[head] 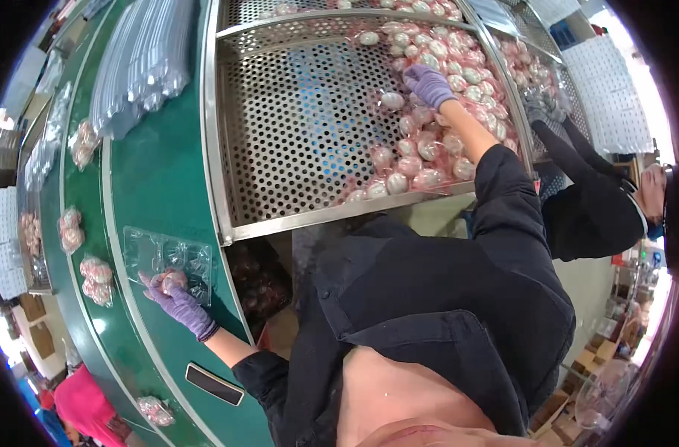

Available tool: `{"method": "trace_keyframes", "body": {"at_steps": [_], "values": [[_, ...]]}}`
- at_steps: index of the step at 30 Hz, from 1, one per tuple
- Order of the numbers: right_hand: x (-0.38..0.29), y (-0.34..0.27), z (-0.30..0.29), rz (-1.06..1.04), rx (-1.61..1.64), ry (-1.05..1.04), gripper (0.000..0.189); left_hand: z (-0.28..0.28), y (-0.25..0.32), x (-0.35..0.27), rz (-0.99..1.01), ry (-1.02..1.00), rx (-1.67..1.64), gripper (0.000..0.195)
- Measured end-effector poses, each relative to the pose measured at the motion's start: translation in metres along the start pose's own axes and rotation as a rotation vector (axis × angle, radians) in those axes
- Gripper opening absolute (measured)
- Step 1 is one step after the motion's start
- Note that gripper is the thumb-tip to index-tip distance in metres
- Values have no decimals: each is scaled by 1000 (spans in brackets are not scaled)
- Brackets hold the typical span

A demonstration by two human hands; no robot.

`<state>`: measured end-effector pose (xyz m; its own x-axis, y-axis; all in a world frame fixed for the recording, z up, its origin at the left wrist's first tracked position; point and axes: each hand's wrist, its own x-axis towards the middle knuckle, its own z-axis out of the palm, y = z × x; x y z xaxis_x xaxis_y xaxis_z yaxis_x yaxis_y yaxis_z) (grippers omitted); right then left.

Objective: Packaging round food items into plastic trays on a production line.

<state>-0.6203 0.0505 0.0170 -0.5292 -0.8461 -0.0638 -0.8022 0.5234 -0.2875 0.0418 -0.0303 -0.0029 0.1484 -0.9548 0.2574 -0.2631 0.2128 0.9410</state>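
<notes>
My left hand [180, 304], in a purple knit glove, has its fingers around a film-wrapped egg-shaped piece [174, 281]. That piece sits at the near side of a clear plastic blister tray [141, 248] with moulded cups, lying on the green work surface. Also gloved in purple, my right hand [430, 85] reaches into a pile of wrapped egg-shaped pieces [429, 146], pale with red-printed film. Its fingertips touch the pile, but whether they grip a piece is hidden. The pile fills the right part of a perforated metal bin [295, 128].
Nested clear trays [144, 61] lie at the upper left. Wrapped bundles [97, 279] rest on a green conveyor belt [88, 218] along the left. A phone [214, 384] lies near my left forearm. A co-worker [591, 207] in dark clothes reaches into another bin at the right.
</notes>
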Motion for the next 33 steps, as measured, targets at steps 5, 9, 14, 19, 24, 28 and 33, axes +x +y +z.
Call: {"method": "trace_keyframes", "body": {"at_steps": [5, 9, 14, 19, 24, 28, 33], "values": [[10, 1, 30, -213, -251, -244, 37, 14, -8, 4, -168, 10, -168, 35], [31, -11, 74, -280, -470, -396, 42, 28, -4, 3, 91, 44, 101, 26], [51, -27, 62, -190, 524, -264, 37, 22, 36, -5, 228, 136, 572, 51], [-4, -82, 4, -164, 1746, -1003, 46, 49, 116, -22, 354, 399, 528, 52], [-72, -171, -9, -293, 1768, -1059, 43, 134, 175, -42, -48, -320, -320, 55], [-108, -206, 0, -457, 1538, -999, 44, 159, 183, -54, -501, -570, -531, 53], [-134, -218, 7, -477, 1631, -1040, 52, 154, 165, -65, -542, -437, -661, 22]]}}
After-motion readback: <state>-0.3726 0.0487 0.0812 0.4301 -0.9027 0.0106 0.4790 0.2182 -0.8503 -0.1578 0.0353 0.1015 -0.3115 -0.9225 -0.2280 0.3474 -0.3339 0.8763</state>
